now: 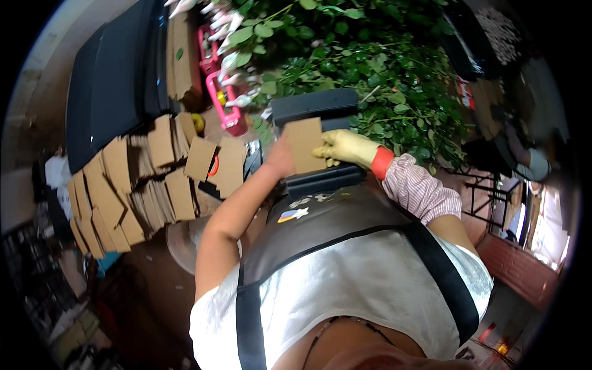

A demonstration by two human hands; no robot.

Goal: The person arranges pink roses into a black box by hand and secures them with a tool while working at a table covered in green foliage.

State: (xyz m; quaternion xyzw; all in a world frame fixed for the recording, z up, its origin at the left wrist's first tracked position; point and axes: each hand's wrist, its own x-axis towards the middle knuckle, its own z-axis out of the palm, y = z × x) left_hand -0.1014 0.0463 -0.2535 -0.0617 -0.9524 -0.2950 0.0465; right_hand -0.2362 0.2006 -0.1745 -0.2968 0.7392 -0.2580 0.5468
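My bare left hand (280,159) and my right hand (346,148), in a yellow rubber glove with a red cuff, both hold a flat brown cardboard piece (303,143). The piece stands upright against a dark blue-black box (316,105), with another dark slab (324,179) just below it near my apron. The left hand grips the card's left edge. The gloved fingers press on its right lower edge.
A fanned heap of brown cardboard blanks (132,185) lies to my left. Behind it stand dark flat panels (114,80) and a pink plastic frame (225,102). Leafy green stems with pale buds (370,68) fill the far side. Another person (530,163) sits at the right.
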